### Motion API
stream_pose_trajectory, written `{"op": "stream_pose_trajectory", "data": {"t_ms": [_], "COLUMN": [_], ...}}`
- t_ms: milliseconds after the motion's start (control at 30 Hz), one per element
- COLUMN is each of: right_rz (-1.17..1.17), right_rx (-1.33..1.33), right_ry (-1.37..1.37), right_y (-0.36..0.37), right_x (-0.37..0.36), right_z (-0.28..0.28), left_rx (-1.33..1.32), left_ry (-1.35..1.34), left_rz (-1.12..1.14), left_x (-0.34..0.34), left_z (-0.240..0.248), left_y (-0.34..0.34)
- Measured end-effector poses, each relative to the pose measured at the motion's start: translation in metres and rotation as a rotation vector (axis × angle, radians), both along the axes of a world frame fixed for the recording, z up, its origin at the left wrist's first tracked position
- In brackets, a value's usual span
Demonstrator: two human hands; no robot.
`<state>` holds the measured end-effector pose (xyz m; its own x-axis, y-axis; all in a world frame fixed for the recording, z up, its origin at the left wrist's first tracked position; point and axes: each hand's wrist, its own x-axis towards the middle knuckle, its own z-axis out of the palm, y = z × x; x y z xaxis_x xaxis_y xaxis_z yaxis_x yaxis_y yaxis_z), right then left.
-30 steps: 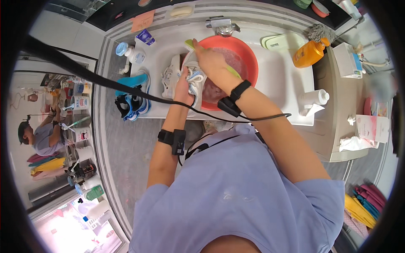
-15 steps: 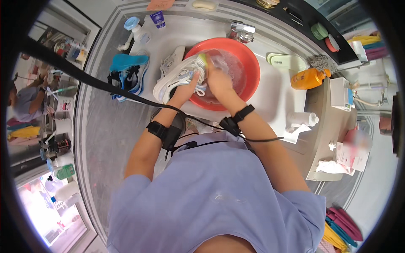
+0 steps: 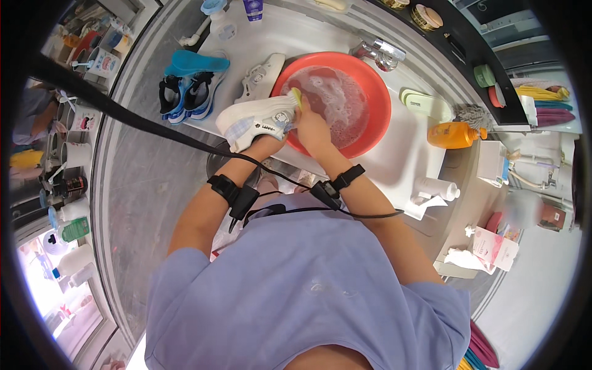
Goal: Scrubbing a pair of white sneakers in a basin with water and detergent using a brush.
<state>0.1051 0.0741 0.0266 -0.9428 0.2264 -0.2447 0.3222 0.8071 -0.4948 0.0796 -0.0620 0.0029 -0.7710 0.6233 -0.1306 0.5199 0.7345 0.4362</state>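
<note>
A white sneaker [image 3: 246,121] with a cartoon patch is held on its side by my left hand [image 3: 269,145] at the left edge of the red basin [image 3: 381,102]. That hand's fingers are hidden by the shoe. My right hand [image 3: 313,131] is closed round a scrub brush [image 3: 296,97] with a yellow-green back, its pale bristles against the shoe. Foamy water [image 3: 336,102] lies in the basin. Just beyond the held shoe, a second white sneaker [image 3: 261,79] rests on the sink ledge.
Blue-and-black shoes [image 3: 192,92] stand left of the white sink [image 3: 410,151]. A faucet [image 3: 377,54] rises behind the basin. To the right are a green soap dish [image 3: 425,105], an orange bottle [image 3: 453,135] and a white bottle [image 3: 436,188]. A black cable [image 3: 154,123] crosses the view.
The held sneaker has rolled from laces up to its patched side up. My left thumb has gone out of sight under it. The whole view has shifted slightly.
</note>
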Motion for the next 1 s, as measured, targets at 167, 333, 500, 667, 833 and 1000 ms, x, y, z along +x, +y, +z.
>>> {"op": "stream_pose_trajectory", "data": {"t_ms": [167, 333, 500, 667, 833, 1000], "right_rz": [0.143, 0.217, 0.12, 0.023, -0.045, -0.027], "right_rx": [0.053, 0.082, 0.042, -0.068, -0.189, -0.267], "right_ry": [0.036, 0.008, -0.032, -0.054, -0.033, 0.095], "right_y": [-0.028, -0.032, 0.015, 0.037, 0.058, 0.067], "right_x": [0.001, 0.001, 0.0, -0.006, -0.002, 0.006], "right_z": [0.031, 0.039, 0.002, -0.018, -0.043, -0.051], "left_rx": [-0.065, -0.035, 0.137, 0.186, 0.768, 1.364], "left_ry": [0.025, 0.002, -0.037, -0.525, -0.641, -1.39], "left_rz": [0.034, 0.095, -0.077, 0.112, 0.536, 0.524], "left_x": [-0.002, -0.011, -0.021, -0.038, -0.032, -0.045], "left_z": [0.002, -0.031, -0.019, -0.01, -0.024, -0.014], "left_y": [0.0, -0.003, 0.005, -0.01, -0.032, -0.044]}}
